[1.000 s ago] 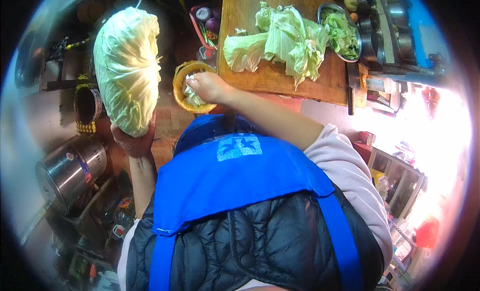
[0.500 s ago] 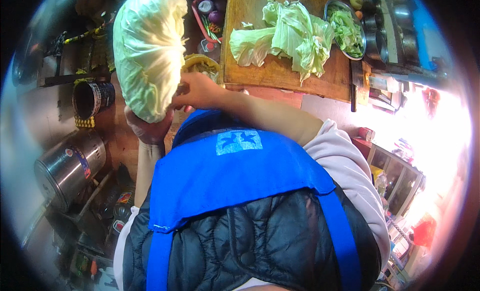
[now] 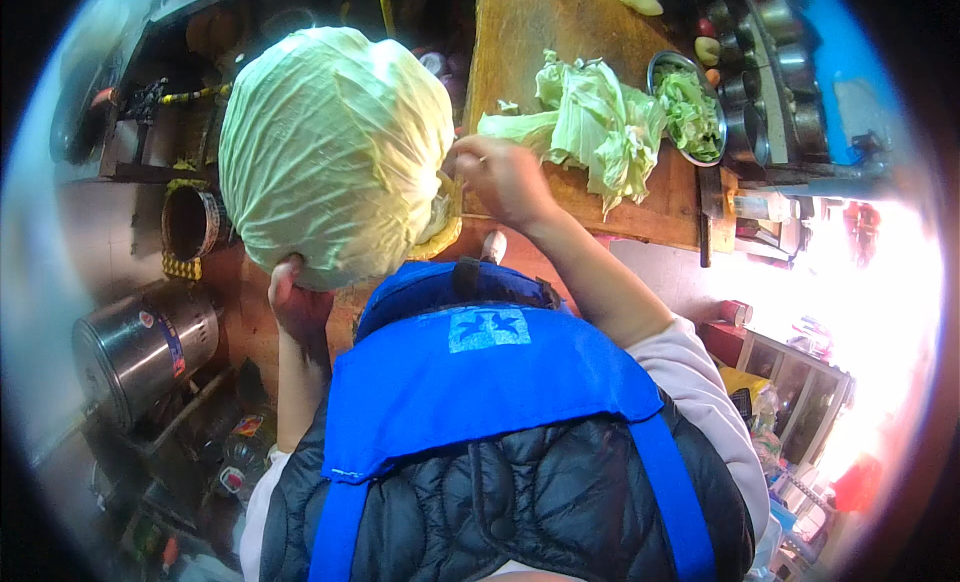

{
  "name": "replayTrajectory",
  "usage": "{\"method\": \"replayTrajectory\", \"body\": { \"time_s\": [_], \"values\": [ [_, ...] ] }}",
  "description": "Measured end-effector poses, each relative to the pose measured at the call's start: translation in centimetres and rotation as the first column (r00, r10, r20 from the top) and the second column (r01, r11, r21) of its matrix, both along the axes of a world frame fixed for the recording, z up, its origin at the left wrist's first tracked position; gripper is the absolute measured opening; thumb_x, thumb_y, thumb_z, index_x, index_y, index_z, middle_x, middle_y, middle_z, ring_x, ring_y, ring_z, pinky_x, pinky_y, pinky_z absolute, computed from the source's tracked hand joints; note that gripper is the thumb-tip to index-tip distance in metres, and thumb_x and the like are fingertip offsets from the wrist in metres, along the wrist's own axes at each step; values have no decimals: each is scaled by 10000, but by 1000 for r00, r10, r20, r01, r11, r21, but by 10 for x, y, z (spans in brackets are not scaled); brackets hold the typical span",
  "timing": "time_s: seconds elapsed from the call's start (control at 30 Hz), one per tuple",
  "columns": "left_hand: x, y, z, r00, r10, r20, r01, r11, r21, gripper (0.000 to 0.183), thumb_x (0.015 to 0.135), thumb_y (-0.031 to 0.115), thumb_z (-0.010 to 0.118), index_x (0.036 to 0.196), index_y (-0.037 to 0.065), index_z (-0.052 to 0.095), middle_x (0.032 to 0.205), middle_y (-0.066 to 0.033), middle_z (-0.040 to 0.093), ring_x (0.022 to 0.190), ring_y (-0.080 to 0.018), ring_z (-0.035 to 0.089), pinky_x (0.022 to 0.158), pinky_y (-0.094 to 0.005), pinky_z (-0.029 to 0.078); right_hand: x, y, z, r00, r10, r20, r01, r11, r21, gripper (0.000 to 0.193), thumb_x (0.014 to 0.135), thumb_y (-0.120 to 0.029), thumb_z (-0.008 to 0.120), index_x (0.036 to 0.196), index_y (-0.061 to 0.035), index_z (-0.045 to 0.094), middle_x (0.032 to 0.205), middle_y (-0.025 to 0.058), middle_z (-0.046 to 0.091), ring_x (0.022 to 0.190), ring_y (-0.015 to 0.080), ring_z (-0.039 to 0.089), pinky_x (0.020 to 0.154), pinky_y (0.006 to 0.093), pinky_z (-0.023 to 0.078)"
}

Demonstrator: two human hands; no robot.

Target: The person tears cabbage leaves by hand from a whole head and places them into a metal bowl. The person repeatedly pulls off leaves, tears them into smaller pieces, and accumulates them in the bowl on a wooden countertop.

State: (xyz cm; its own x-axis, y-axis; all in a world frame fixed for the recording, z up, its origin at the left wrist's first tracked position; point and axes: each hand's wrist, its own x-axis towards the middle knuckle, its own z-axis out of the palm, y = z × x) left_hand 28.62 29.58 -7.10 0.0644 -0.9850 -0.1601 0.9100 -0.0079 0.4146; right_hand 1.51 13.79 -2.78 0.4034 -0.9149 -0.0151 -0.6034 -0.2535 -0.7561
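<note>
A large pale green cabbage (image 3: 335, 157) is held up at the left, its rounded, veined side facing me. My left hand (image 3: 298, 302) grips it from below, with the thumb on the leaf and the other fingers mostly hidden. At the cabbage's right edge is my right hand (image 3: 505, 177), its fingers curled together and slightly blurred; what they pinch there cannot be made out. Just beyond it, loose cabbage leaves (image 3: 595, 127) lie heaped on a wooden board (image 3: 505, 42). A metal bowl (image 3: 722, 142) of torn green leaves stands at the heap's right.
Metal pots (image 3: 745, 132) line the right of the board, with a dark-handled knife (image 3: 706, 217) at its near right corner. Partly behind the cabbage sits a yellow-rimmed container (image 3: 440, 244). On the left are a dark bucket (image 3: 190, 222) and a steel drum (image 3: 145, 347).
The cabbage has tilted and swung right, so its broad rounded side now shows. My right hand has moved right, from the cabbage's lower edge to its right edge.
</note>
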Motion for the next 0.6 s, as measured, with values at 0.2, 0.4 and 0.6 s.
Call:
{"method": "replayTrajectory", "body": {
  "time_s": [0.2,0.4,0.6],
  "values": [
    [-29,-10,22,904,138,404,-201,972,118,633,810,-21,584,1419,7,411,1340,-134,537,1231,-293,532,1068,-432,406,7,18,83,961,36,275,100,880,-464,377,820,-118,752,1150,13,623,1089,192,605,938,325,637,827,403,528],
    [-66,-43,65,681,184,709,-112,983,-147,702,714,-7,708,1362,-4,438,1262,-98,572,1142,-220,566,1003,-353,433,-2,-16,100,932,-174,318,317,817,-482,536,757,-196,814,1201,24,609,1079,206,597,984,378,590,895,420,490],
    [-98,-73,85,620,185,762,-32,977,-211,598,738,-29,721,1295,1,507,1166,-71,618,1022,-175,607,901,-302,479,-53,-28,127,777,-391,494,453,892,-7,327,800,-119,787,1079,15,680,1036,135,714,943,175,676,830,313,545]
  ]
}}
